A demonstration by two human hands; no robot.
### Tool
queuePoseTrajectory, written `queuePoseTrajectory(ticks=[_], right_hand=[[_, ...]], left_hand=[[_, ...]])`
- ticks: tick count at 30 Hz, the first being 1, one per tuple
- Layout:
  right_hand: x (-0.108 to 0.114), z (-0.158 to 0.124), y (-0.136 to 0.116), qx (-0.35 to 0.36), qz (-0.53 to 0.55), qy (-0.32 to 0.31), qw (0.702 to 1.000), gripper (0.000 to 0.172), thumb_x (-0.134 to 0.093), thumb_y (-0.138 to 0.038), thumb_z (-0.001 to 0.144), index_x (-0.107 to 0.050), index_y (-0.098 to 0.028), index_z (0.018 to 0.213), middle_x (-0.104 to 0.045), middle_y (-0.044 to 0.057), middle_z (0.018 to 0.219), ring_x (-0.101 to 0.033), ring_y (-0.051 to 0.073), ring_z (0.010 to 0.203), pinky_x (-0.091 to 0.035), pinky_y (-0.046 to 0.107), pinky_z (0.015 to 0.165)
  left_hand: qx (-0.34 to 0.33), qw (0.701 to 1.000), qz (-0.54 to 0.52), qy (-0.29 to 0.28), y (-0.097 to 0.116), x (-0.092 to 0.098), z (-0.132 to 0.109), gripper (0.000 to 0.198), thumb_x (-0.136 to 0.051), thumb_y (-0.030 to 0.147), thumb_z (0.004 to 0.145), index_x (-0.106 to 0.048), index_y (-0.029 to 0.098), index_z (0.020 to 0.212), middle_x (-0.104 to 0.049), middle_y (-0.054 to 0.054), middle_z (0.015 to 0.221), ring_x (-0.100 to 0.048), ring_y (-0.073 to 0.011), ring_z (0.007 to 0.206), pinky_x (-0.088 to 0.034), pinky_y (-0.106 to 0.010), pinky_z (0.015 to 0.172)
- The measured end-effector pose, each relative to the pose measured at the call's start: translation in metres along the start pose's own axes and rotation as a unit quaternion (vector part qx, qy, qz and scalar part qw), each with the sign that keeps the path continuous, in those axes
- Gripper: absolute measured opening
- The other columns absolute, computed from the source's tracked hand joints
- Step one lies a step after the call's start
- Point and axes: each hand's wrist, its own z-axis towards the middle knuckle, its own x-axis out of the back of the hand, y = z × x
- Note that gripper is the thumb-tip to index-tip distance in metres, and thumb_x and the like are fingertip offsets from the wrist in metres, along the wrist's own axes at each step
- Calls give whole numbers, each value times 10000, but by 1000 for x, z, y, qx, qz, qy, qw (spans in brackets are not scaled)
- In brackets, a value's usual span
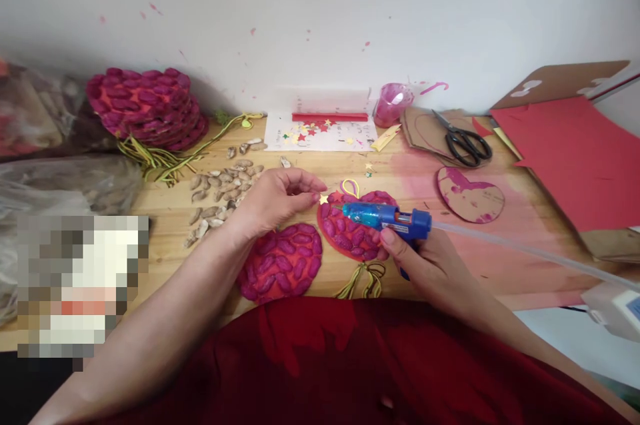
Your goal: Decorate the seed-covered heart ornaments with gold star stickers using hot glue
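Wooden worktop (167, 232) is meeting a white wall (320, 18). Pink-stained cup (394, 105) standing at back edge, contents unclear; plastic bag (105, 185) at left edge holding brownish pieces. Left hand (280, 197) arching, pinching yellow star (324, 199); right hand (425, 265) gripping glue gun (365, 214) above magenta heart (345, 237), near front edge.

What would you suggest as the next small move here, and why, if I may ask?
Probably bring the nozzle of the blue plastic glue gun slightly left to dab the small yellow star: the right hand grips the gun, its nozzle points toward the star, and the star sits right by the left hand's fingers.
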Motion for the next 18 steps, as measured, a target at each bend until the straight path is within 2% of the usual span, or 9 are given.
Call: queuePoseTrajectory(ticks=[5,12,14,18], right_hand=[[-3,6,-3,8,-45,-38,998,325,-484,-465,1039,-728,-251,1021,-756,19,944,-672,225,856,-524,336,770],[-5,8,-5,8,-54,-43,998,314,-484,-449,1039,-722,-256,1107,-763,27,1038,-691,248,976,-537,361,860],[-5,8,-5,5,-52,-38,998,313,-488,-457,1035,-719,-247,1067,-756,30,998,-690,247,952,-540,363,841],[-4,8,-4,-8,-35,-10,999,374,-496,-486,1024,-664,-237,801,-639,8,704,-661,225,772,-536,340,721]], left_hand=[[-10,1000,8,2,-2,-1,2,286,-810,259,661,-759,146,918,-725,-23,774,-643,-123,689,-482,-231,642],[7,1000,5,-2,-1,-2,0,317,-800,230,651,-741,145,950,-709,-12,754,-640,-118,664,-487,-228,626],[13,1000,-4,1,0,-3,0,322,-807,232,647,-740,147,950,-707,-10,756,-642,-116,661,-497,-230,631],[28,999,-42,7,4,-3,0,339,-834,234,631,-741,150,946,-695,-4,745,-648,-119,664,-540,-250,667]])
